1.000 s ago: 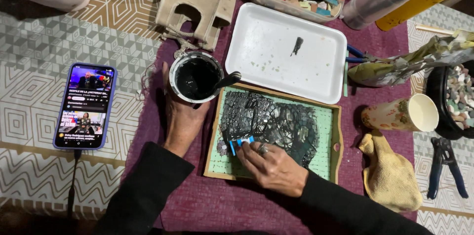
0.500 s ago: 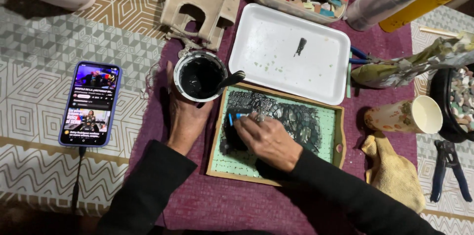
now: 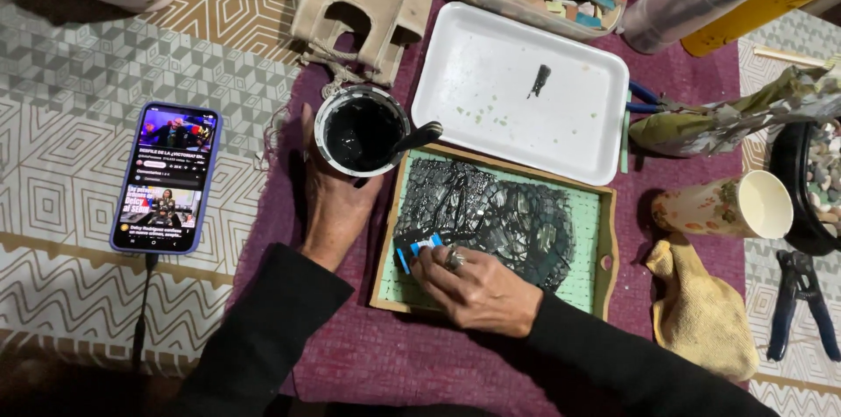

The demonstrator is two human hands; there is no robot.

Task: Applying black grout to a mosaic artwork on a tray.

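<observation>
Two hands working: my right hand [image 3: 477, 287] is pinching a small blue scraper [image 3: 417, 250] against the dark-grouted mosaic tray [image 3: 496, 234] at its near-left corner, and my left hand [image 3: 335, 201], fingers curled together, is cupping the black grout cup [image 3: 360, 130] just beyond the tray's far-left corner. Phone [image 3: 166, 177] is lying left, white tray [image 3: 520, 90] far.
</observation>
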